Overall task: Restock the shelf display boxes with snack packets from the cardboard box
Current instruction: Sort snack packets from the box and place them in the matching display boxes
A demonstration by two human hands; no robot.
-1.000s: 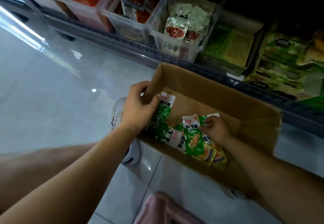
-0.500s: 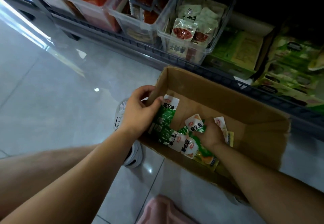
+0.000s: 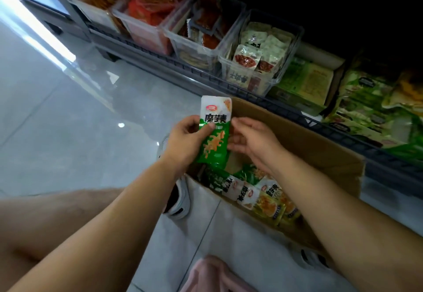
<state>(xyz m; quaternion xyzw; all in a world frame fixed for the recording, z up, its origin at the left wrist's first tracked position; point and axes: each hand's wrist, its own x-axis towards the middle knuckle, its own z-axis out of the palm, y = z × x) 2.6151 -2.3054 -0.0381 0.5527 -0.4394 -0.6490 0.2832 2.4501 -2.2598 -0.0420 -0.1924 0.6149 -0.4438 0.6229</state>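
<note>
From your head camera, your left hand [image 3: 183, 140] grips a green-and-white snack packet [image 3: 215, 131] and holds it upright over the near left corner of the cardboard box [image 3: 309, 145], with your thumb pressed across its front. Your right hand [image 3: 254, 143] sits just beside the packet with loosely bent fingers, the tips at its right edge. You cannot tell whether they actually pinch it. More packets [image 3: 247, 193] of the same kind lie heaped in the near part of the box, below your right wrist. The box stands on the tiled floor [image 3: 68, 120], close against the low shelf [image 3: 251, 95]. On that shelf, clear display boxes [image 3: 256, 81] hold red and white packets, and a green carton [image 3: 304, 83] stands to their right.
</note>
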